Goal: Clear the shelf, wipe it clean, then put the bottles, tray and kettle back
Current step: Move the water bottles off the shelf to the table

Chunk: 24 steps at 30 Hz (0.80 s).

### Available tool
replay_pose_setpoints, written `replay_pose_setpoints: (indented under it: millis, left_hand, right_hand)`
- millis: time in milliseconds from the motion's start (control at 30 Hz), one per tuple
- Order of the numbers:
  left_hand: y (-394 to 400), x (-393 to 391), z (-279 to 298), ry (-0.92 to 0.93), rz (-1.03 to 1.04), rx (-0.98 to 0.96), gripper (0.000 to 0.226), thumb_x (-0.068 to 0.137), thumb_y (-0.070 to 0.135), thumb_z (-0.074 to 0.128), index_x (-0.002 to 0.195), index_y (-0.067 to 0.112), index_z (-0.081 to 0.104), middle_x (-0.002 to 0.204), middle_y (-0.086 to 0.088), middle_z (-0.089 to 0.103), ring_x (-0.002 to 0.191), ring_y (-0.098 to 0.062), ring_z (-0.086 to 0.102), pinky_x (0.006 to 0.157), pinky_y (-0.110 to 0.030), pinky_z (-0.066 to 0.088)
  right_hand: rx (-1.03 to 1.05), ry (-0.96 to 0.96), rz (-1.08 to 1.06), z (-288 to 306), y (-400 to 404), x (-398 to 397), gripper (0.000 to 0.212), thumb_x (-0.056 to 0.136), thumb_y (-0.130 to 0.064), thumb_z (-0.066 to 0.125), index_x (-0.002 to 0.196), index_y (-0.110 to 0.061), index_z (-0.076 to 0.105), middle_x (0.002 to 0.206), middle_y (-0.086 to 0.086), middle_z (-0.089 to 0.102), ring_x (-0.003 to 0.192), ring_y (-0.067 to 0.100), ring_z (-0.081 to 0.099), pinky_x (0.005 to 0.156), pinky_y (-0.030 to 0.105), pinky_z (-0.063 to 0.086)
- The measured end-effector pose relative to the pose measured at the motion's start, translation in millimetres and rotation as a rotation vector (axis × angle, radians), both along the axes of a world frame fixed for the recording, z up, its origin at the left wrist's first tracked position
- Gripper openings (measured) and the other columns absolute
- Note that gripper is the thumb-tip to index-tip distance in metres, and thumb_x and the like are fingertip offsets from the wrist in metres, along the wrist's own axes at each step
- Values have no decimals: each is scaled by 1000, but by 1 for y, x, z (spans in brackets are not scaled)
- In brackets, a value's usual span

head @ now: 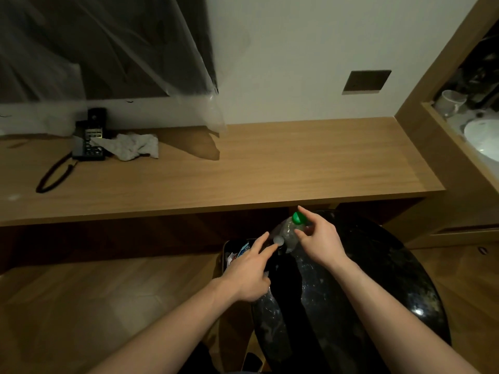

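Right hand: the right hand (320, 238) grips the neck end of a clear plastic bottle with a green cap (293, 229), thumb and fingers curled round it just below the cap.
Left hand: the left hand (249, 271) reaches forward with fingers extended and relaxed; its fingertips (266, 242) touch or nearly touch a second bottle's pale cap (278, 240). No closed grip is visible; contact cannot be confirmed.
Bottle positions: both bottles lie side by side on a dark, glossy round surface (378, 279), below the front edge of the wooden shelf (243, 168). The green-capped bottle sits right of the pale-capped one, the two bodies close together between the hands.
Shelf contents: a black telephone (90, 139) with coiled cord at the left rear, and a crumpled grey-white cloth (129, 147) touching its right side.
Below shelf: a dark bin (232, 255) holding scraps, partly covered by the left hand.
Right alcove: a white cup (449, 102) and a white dish (483, 141), both cut by the frame edge.
Hard to make out: bottle bodies are transparent against the dark surface, so their lower ends are indistinct. Lighting is dim; alcove items further back are unreadable.
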<state>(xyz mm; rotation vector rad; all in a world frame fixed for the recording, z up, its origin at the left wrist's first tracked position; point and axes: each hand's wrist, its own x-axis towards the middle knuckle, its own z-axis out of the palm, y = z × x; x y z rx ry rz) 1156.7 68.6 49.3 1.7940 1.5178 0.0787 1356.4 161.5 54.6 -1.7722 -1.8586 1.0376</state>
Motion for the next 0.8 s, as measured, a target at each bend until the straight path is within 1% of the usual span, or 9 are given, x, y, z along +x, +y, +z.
replay_pose_setpoints:
  millis: [100, 167, 267, 333, 400, 500, 633, 700, 800]
  left_hand:
    - [-21, -19, 10, -58, 46, 63, 84, 95, 21, 62, 160, 45, 15, 163, 33, -19, 153, -21, 27, 108, -38, 50]
    - [-38, -39, 20, -76, 85, 107, 81, 96, 24, 61, 160, 45, 16, 162, 35, -20, 153, -18, 26, 111, -37, 47]
    - [-66, -77, 33, -41, 172, 155, 80, 97, 28, 62, 160, 44, 17, 163, 33, -19, 155, -11, 17, 120, -37, 36]
    - [-85, -106, 42, -3, 232, 162, 79, 98, 29, 63, 161, 44, 17, 163, 31, -20, 154, -5, 9, 124, -36, 28]
    - [-104, -137, 51, 41, 284, 157, 81, 98, 29, 64, 161, 45, 16, 163, 31, -20, 150, -1, 2, 125, -37, 22]
    - [-137, -187, 60, 109, 357, 160, 84, 96, 34, 67, 160, 45, 14, 164, 28, -19, 154, -5, -2, 125, -39, 19]
    - [-187, -250, 79, 195, 455, 197, 84, 96, 42, 65, 161, 45, 11, 165, 24, -20, 156, -11, -6, 127, -42, 16]
    - [-216, -282, 88, 215, 517, 217, 84, 97, 44, 64, 160, 46, 9, 165, 25, -20, 156, -8, -9, 127, -41, 14]
    - [-261, -332, 94, 235, 584, 258, 82, 97, 48, 61, 159, 47, 9, 165, 26, -20, 155, -7, -11, 128, -41, 13]
  right_hand:
    - [30, 12, -5, 15, -15, 1, 68, 92, -23, 73, 150, -41, 43, 149, -8, 52, 134, 13, 52, 110, 44, 49]
    - [61, 49, 13, 29, -30, -3, 66, 92, -23, 73, 149, -41, 45, 152, -10, 49, 139, 12, 47, 113, 45, 46]
    - [131, 43, 104, 48, -58, -24, 67, 92, -27, 74, 149, -45, 44, 157, -18, 41, 145, 7, 39, 115, 43, 44]
    - [170, -27, 198, 59, -77, -47, 68, 94, -32, 72, 151, -46, 40, 160, -22, 34, 148, 4, 32, 120, 38, 37]
    - [184, -90, 296, 69, -95, -77, 68, 95, -40, 68, 154, -47, 35, 162, -25, 27, 147, 2, 32, 119, 34, 37]
    - [180, -96, 387, 81, -118, -133, 68, 97, -48, 63, 155, -50, 29, 164, -29, 19, 142, 7, 43, 113, 37, 46]
    - [158, -81, 502, 95, -148, -213, 67, 98, -53, 58, 155, -53, 24, 165, -30, 10, 144, -4, 27, 115, 28, 37]
    - [147, -82, 571, 102, -164, -253, 66, 97, -55, 56, 155, -55, 23, 165, -30, 9, 149, 0, 25, 118, 33, 37]
    - [152, -109, 689, 107, -188, -309, 66, 97, -59, 52, 155, -54, 21, 166, -29, 6, 154, 4, 13, 124, 39, 30]
